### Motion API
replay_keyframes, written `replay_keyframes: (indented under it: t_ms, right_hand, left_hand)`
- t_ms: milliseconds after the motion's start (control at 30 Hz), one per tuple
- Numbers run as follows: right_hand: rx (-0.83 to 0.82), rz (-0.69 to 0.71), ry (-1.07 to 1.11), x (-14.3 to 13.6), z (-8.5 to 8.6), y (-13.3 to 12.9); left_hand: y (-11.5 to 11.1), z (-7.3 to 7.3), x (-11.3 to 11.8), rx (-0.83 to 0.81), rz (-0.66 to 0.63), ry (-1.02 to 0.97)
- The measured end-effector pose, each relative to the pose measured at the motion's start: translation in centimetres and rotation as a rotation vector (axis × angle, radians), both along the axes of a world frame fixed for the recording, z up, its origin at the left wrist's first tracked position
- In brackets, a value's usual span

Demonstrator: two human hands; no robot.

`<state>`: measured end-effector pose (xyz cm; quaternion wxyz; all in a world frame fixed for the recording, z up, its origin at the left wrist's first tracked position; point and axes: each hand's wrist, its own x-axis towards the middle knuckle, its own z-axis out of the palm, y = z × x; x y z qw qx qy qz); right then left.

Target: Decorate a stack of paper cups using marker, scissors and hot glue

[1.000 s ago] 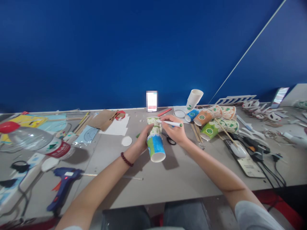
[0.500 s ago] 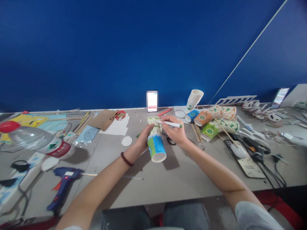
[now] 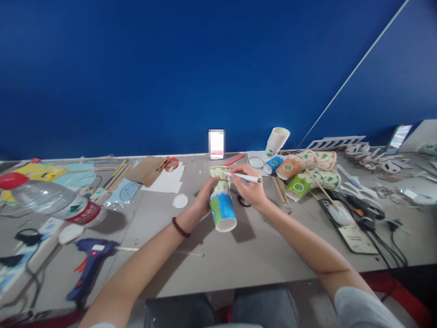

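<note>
My left hand (image 3: 202, 198) is wrapped round the side of a joined column of decorated paper cups (image 3: 223, 210). The near cup is blue and green, its open mouth facing me; the far part is pale with green patterns. Between the fingers of my right hand (image 3: 251, 187) is a white marker pen (image 3: 246, 178) with a green end. Its tip points left, at the patterned far part of the cups; whether it touches cannot be made out. Beneath my right hand lies a dark ring-shaped thing (image 3: 243, 201), partly hidden.
A glue gun (image 3: 94, 262), a large plastic bottle (image 3: 64, 200) and a power strip (image 3: 30, 259) occupy the left. More decorated cups (image 3: 298, 184), a stack of white cups (image 3: 277, 140) and a computer mouse (image 3: 339, 214) are to the right. A lit phone (image 3: 216, 145) leans against the wall.
My right hand and the marker pen have shifted very slightly to the right. My left hand and the cups stay almost where they were.
</note>
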<state>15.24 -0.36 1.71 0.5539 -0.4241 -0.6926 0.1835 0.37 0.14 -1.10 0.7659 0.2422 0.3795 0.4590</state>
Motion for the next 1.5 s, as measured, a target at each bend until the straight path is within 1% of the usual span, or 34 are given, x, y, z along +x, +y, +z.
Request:
replay_keyframes:
  t_ms: [367, 500, 633, 833, 1100, 1300, 1500]
  right_hand:
    - [-0.008, -0.016, -0.005, -0.15, 0.16, -0.09]
    - [-0.024, -0.008, 0.004, -0.13, 0.06, -0.08]
    - [-0.027, 0.003, 0.001, -0.14, -0.08, -0.07]
    - [-0.006, 0.023, 0.045, -0.10, 0.14, -0.09]
    - [0.001, -0.020, 0.065, -0.14, 0.49, -0.09]
    - [0.003, -0.025, 0.058, -0.17, 0.40, -0.09]
    - [-0.011, 0.010, 0.042, -0.18, 0.22, -0.11]
  left_hand:
    - [-0.26, 0.51, 0.08, -0.027, 0.022, 0.009]
    - [-0.23, 0.46, 0.07, -0.001, 0.021, 0.006]
    - [-0.11, 0.29, 0.07, -0.011, 0.024, -0.011]
    - [-0.16, 0.36, 0.08, -0.007, 0.034, -0.027]
    - [-0.50, 0.75, 0.19, -0.005, 0.060, -0.045]
    - [-0.41, 0.49, 0.17, -0.014, 0.060, -0.032]
    - [-0.24, 0.45, 0.21, -0.006, 0.086, -0.032]
